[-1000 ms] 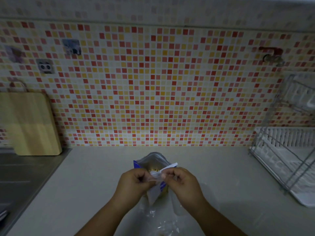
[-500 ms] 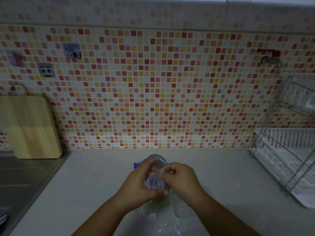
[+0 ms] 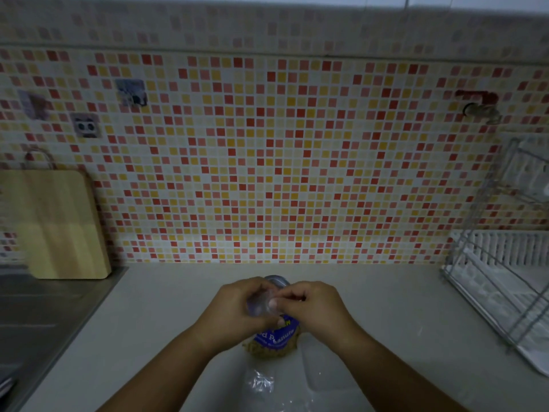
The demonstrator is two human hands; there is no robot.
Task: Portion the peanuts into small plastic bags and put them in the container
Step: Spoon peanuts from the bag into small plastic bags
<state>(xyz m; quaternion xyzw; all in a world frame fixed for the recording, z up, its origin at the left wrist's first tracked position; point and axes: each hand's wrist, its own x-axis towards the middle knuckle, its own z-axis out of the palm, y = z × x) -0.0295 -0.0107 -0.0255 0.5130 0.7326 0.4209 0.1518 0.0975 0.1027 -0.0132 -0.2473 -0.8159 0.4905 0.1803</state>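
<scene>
1. The left hand (image 3: pixel 237 310) has its fingers curled round the clear twisted neck of the peanut bag (image 3: pixel 276 337).
2. The right hand (image 3: pixel 315 307) pinches the same neck, touching the left.
3. The bag's long axis runs from that neck down to its peanut-filled body, which lies toward the person, between both wrists.
4. Small plastic bags (image 3: pixel 261 385) lie on the desk (image 3: pixel 178 307) just beyond the body, nearer the person and equally near either hand.
5. No container shows.

Blue-labelled peanut bag (image 3: pixel 274 337) stands on the counter; clear bags (image 3: pixel 261 385) lie nearer.
</scene>
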